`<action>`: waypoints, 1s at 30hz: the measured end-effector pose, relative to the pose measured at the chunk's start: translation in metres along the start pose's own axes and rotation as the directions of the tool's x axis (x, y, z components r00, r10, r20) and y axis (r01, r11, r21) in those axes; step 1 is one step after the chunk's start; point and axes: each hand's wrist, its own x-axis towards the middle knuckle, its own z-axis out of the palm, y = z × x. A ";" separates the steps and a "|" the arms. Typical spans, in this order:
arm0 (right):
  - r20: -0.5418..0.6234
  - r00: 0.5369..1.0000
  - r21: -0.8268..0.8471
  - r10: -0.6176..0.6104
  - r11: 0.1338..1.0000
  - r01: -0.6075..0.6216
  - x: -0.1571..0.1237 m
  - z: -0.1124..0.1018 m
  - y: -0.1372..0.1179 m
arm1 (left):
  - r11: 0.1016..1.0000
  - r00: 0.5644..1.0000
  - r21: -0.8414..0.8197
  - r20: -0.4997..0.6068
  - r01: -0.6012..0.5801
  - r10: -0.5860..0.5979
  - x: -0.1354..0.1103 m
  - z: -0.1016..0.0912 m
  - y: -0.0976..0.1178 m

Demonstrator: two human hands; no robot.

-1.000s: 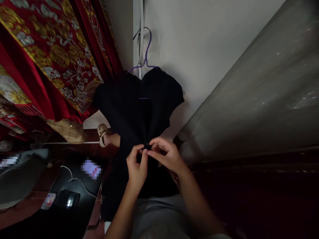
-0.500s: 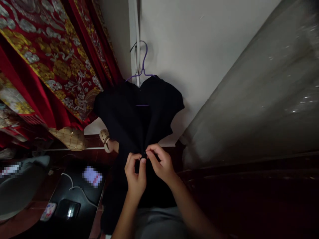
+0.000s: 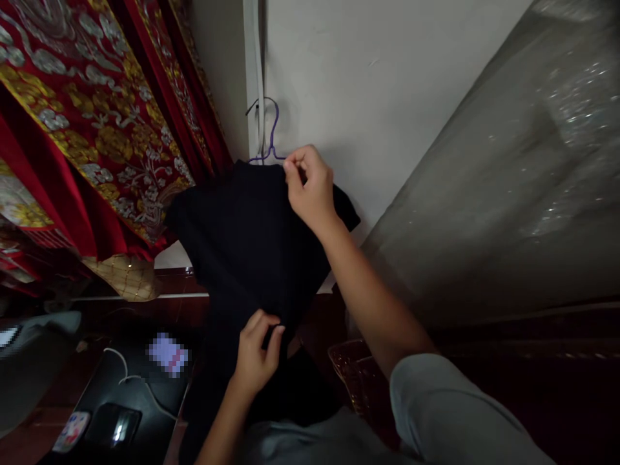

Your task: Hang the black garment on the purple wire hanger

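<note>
A black short-sleeved garment (image 3: 242, 232) hangs on a purple wire hanger (image 3: 271, 132) hooked on the white wall. My right hand (image 3: 307, 184) is raised to the garment's collar, its fingers pinched on the black cloth at the neck. Lower down, my left hand (image 3: 256, 352) grips the front of the garment near its middle, fingers curled into the fabric. The lower part of the garment hangs dark and is hard to make out.
Red curtains with gold and silver flowers (image 3: 87, 110) hang on the left. A grey plastic-covered sheet (image 3: 494, 194) slopes on the right. Below left lie a black desk with a mouse (image 3: 113, 426) and a white cable. A woven basket (image 3: 353, 368) sits near my right elbow.
My right hand left the middle of the garment's front and rose to the collar by the hanger. My left hand stayed low on the cloth. The camera tilted slightly.
</note>
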 end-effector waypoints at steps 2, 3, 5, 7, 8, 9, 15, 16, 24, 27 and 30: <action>0.029 0.999 0.013 -0.034 0.999 0.034 -0.003 -0.003 -0.004 | 0.998 0.991 -0.024 0.114 -0.060 0.062 0.018 -0.004 0.005; 0.036 0.999 0.023 -0.040 0.999 0.039 -0.008 -0.006 -0.006 | 0.992 0.982 -0.047 0.145 -0.116 0.122 0.031 -0.008 0.010; 0.032 0.999 0.050 -0.034 0.998 0.032 -0.018 -0.014 -0.006 | 0.969 0.964 -0.084 0.113 -0.234 0.242 0.063 -0.019 0.025; 0.013 1.000 0.084 -0.026 0.996 0.025 -0.023 -0.022 -0.003 | 0.959 0.961 -0.066 -0.001 -0.275 0.275 0.104 -0.029 0.044; 0.002 1.000 0.100 -0.026 0.995 0.026 -0.023 -0.026 -0.001 | 0.961 0.960 -0.040 -0.072 -0.272 0.269 0.126 -0.033 0.054; -0.006 1.000 0.113 -0.030 0.993 0.030 -0.022 -0.029 0.001 | 0.958 0.952 -0.020 -0.125 -0.285 0.280 0.149 -0.035 0.063; 0.112 0.989 0.068 -0.094 0.994 0.087 -0.018 -0.037 -0.005 | 0.918 0.951 0.265 -0.017 -0.295 0.310 0.242 -0.036 0.077; 0.147 0.983 0.043 -0.110 0.994 0.105 -0.020 -0.036 -0.006 | 0.911 0.955 0.303 -0.005 -0.281 0.296 0.246 -0.036 0.075; 0.176 0.976 -0.041 -0.128 0.990 0.137 -0.023 -0.035 -0.006 | 0.850 0.955 0.435 0.141 -0.296 0.260 0.238 -0.049 0.065; 0.206 0.963 -0.064 -0.177 0.979 0.193 -0.021 -0.041 -0.008 | 0.882 0.958 0.375 0.121 -0.287 0.260 0.233 -0.053 0.066; 0.216 0.948 -0.090 -0.235 0.962 0.259 -0.024 -0.040 -0.011 | 0.906 0.964 0.330 0.083 -0.266 0.253 0.229 -0.056 0.068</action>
